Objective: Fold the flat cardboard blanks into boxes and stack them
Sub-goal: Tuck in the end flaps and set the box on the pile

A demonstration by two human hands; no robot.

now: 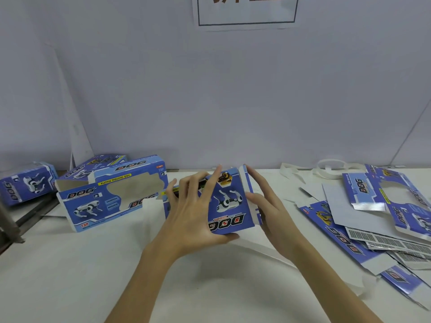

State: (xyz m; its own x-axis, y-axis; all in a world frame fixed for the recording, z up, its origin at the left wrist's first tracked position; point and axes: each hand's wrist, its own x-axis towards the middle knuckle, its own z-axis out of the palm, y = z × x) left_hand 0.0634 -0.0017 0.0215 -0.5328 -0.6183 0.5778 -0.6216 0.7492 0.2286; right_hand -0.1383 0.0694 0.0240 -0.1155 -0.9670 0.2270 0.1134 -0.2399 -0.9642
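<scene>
A blue cardboard box (229, 206) printed with a robot dog and the word DOG is held above the middle of the white table (70, 276). My left hand (193, 213) grips its left side and lower edge, fingers spread over the front. My right hand (265, 203) presses the end flap on its right side. A folded box (109, 194) with a cut-out window stands to the left. Behind it lie another box (91, 166) and a third one (25, 183) at the far left. Flat blanks (373, 210) lie heaped at the right.
White paper strips (326, 171) curl at the back right near the wall. A pale wall (210, 89) with a posted sheet (245, 12) closes the back. A dark metal frame (9, 224) borders the table's left edge.
</scene>
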